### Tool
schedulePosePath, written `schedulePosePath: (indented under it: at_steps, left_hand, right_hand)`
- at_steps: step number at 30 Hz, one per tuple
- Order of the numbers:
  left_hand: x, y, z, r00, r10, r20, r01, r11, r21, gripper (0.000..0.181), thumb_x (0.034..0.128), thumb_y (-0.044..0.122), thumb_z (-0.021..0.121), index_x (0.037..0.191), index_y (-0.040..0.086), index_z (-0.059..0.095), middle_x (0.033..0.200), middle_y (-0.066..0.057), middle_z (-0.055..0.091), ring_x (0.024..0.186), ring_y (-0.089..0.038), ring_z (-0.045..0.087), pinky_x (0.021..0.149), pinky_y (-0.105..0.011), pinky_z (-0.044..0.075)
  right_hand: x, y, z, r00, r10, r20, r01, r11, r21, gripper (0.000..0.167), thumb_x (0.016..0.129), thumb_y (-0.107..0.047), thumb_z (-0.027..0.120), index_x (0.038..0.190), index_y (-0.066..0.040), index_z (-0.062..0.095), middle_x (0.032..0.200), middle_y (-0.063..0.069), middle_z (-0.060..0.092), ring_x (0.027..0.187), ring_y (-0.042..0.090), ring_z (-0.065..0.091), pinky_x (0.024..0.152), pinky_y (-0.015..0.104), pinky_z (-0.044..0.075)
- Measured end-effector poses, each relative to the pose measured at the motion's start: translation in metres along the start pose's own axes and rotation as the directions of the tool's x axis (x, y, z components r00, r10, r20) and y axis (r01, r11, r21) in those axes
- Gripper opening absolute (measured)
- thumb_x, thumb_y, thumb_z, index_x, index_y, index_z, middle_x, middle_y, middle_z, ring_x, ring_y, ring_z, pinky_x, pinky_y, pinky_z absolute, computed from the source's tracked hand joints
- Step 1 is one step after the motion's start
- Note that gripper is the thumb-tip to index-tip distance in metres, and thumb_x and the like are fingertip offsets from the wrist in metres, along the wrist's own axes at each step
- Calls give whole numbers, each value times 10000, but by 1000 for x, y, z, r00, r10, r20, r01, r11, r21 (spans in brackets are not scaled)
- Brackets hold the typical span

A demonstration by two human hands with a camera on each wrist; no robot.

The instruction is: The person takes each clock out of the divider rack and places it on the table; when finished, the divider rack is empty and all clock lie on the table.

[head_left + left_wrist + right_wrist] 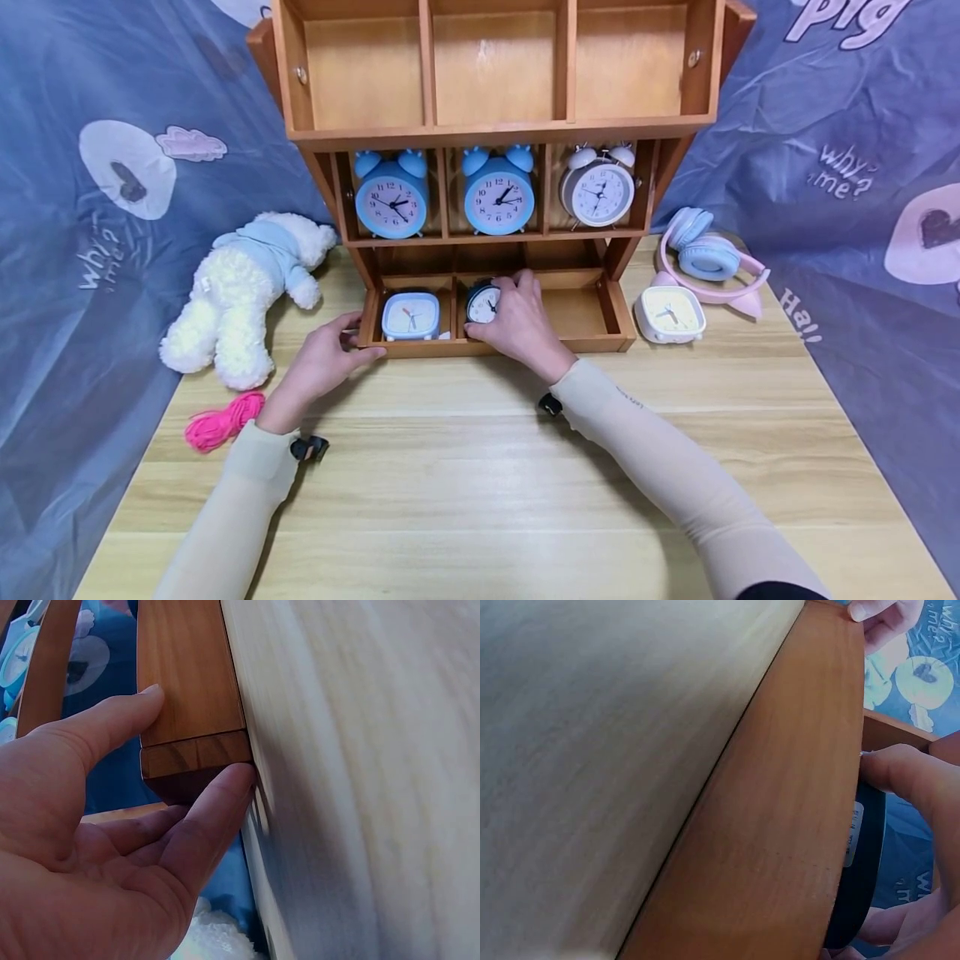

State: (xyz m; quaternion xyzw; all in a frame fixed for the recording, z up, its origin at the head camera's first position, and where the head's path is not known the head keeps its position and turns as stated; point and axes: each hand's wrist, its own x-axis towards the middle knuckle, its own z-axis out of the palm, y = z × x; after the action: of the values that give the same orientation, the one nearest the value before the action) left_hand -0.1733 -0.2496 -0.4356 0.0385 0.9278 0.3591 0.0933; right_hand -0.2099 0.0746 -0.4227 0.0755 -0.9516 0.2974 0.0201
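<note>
The right hand [520,315] covers the 3 o'clock side of the dark clock [482,305], so only part of its face shows. The dark clock is in the middle compartment of the bottom tier of the shelf [498,137]; whether its base touches the compartment floor cannot be told. From the right wrist, the front board hides the clock's lower part, and the print on its pale label [853,834] is too blurred to read. The front board also cuts across the foot of the blue clock [410,315], next door at 9 o'clock. The shelf's top runs out of the head view at 12 o'clock.

The right forearm enters from 5 o'clock, its sleeve print too small to read; the hand reaches down over the clock, thumb and fingers gripping it from opposite sides. The left forearm enters from 7 o'clock. The left hand [322,360] holds the shelf's lower corner, at 8 o'clock from the dark clock, its digits bent round the wood and partly hidden behind the end wall in the head view. At 3 o'clock, a white clock [670,315] stands on the bench [480,467].
</note>
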Motion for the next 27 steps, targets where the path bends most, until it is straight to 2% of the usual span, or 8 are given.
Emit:
schedulePosePath:
  at_steps: [12,27]
  left_hand:
    - [0,0,0,1000,-4,4,4,1000,1,887,1016,409,846,1692,7,437,1447,-285,699,1314,-424,683,1096,-585,570]
    - [0,0,0,1000,-3,6,3,1000,-4,892,1018,402,844,1693,-6,428,1445,-288,697,1310,-423,680,1099,-581,570]
  right_hand:
    - [-3,-1,-10,1000,-27,-12,27,999,31,917,799,-378,1000,1486,88,609,1471,295,494,1383,436,480,1168,527,554]
    - [-10,-1,-24,1000,-26,-18,27,996,85,907,786,-350,1006,1501,47,614,1442,241,483,1354,402,471,1164,539,542]
